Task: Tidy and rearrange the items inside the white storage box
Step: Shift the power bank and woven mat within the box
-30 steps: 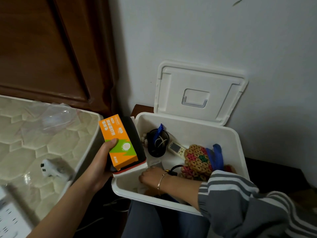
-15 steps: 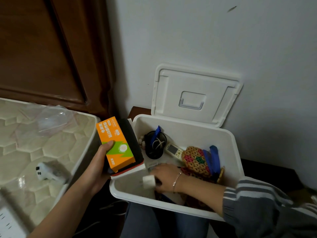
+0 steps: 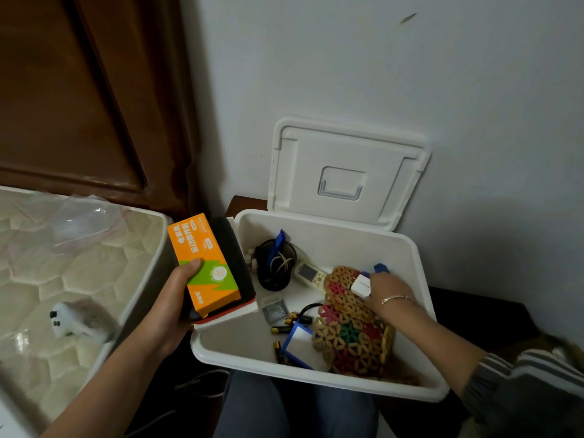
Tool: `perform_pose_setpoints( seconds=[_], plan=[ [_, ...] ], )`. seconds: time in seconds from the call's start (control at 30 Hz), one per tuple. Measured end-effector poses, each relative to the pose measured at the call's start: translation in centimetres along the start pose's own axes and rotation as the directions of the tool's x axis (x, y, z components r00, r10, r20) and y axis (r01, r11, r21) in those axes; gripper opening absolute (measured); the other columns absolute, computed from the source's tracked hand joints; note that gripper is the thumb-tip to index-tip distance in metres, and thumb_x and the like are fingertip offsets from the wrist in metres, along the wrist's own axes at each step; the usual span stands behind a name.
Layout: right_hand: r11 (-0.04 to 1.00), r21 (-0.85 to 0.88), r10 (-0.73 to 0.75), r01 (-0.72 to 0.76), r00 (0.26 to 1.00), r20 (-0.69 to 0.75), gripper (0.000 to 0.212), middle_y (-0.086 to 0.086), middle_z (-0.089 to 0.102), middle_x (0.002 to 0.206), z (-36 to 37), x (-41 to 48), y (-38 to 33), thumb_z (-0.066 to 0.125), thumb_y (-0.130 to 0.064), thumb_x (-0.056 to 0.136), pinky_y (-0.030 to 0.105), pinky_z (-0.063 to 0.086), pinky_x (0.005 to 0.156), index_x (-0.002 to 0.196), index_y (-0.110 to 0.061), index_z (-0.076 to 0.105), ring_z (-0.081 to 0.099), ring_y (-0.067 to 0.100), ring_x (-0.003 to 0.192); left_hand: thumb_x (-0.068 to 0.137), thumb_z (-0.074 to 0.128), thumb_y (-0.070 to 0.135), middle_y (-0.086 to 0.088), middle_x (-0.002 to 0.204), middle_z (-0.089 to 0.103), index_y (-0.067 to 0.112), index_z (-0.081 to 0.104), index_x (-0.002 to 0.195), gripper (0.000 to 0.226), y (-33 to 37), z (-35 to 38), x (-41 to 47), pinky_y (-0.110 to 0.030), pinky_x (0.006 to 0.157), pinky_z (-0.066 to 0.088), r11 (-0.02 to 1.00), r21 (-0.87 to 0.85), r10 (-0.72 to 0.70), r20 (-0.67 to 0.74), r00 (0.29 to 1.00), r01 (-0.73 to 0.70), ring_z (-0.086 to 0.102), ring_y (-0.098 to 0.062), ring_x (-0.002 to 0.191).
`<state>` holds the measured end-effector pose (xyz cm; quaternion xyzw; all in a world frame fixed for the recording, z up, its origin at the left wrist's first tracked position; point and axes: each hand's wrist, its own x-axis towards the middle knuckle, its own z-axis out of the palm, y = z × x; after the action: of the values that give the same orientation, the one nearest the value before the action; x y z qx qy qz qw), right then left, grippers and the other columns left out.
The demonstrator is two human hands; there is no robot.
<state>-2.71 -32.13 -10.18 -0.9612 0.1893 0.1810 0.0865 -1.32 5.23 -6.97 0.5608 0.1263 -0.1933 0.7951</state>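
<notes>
The white storage box (image 3: 328, 233) stands open in front of my knees, its lid (image 3: 346, 172) leaning on the wall. My left hand (image 3: 172, 303) holds an orange carton (image 3: 202, 263) stacked with a black and a white-red box over the box's left rim. My right hand (image 3: 384, 290) grips a small white cube charger (image 3: 361, 285) above the woven flower mats (image 3: 347, 324) on the right side. Inside lie a black cable coil (image 3: 275, 268), a small white remote (image 3: 309, 275), loose batteries (image 3: 284, 325) and a blue-edged card (image 3: 298, 343).
A mattress (image 3: 63, 279) wrapped in plastic lies to the left, with a white plug adapter (image 3: 68, 320) on it. A dark wooden headboard (image 3: 79, 90) rises behind it. White cables (image 3: 196, 390) trail on the floor near my legs.
My right hand has lifted the white cube from the box's front left floor and carried it right, over the woven mats. The left hand keeps the stacked boxes still.
</notes>
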Motion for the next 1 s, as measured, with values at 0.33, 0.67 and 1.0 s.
perform_pose_setpoints(
  seconds=[0.33, 0.67, 1.0],
  plan=[
    [0.979, -0.178, -0.159, 0.095, 0.906, -0.393, 0.043, 0.008, 0.048, 0.127, -2.1, -1.7, -0.5, 0.059, -0.037, 0.085, 0.038, 0.042, 0.092, 0.121, -0.016, 0.051, 0.044, 0.028, 0.119, 0.048, 0.082, 0.062, -0.002, 0.103, 0.075, 0.039, 0.073, 0.098, 0.055, 1.0, 0.3, 0.0, -0.035, 0.065, 0.057, 0.997, 0.045, -0.056, -0.02, 0.998, 0.056, 0.073, -0.022, 0.09],
    [0.847, 0.53, 0.144, -0.042, 0.978, -0.153, 0.079, 0.02, 0.009, 0.156, -1.9, -2.8, 4.6, 0.052, -0.008, 0.093, 0.038, 0.023, 0.113, 0.151, -0.005, -0.001, 0.024, 0.035, 0.14, 0.074, 0.07, 0.053, -0.011, 0.142, 0.041, 0.028, 0.009, 0.151, 0.102, 1.1, 6.9, 0.1, -0.043, 0.091, 0.044, 0.353, 0.934, 0.166, -0.113, 0.98, 0.048, 0.051, -0.033, 0.12],
    [0.883, 0.462, 0.152, -0.078, 0.981, -0.124, 0.078, 0.02, 0.018, 0.153, -2.7, -3.7, 4.1, 0.047, -0.011, 0.094, 0.042, 0.026, 0.112, 0.151, -0.01, -0.006, 0.031, 0.035, 0.136, 0.078, 0.063, 0.058, -0.018, 0.133, 0.039, 0.024, 0.006, 0.15, 0.098, -2.6, 10.8, -0.4, -0.048, 0.09, 0.048, 0.062, 0.975, 0.292, -0.221, 0.93, 0.213, 0.051, -0.039, 0.115]
  ],
)
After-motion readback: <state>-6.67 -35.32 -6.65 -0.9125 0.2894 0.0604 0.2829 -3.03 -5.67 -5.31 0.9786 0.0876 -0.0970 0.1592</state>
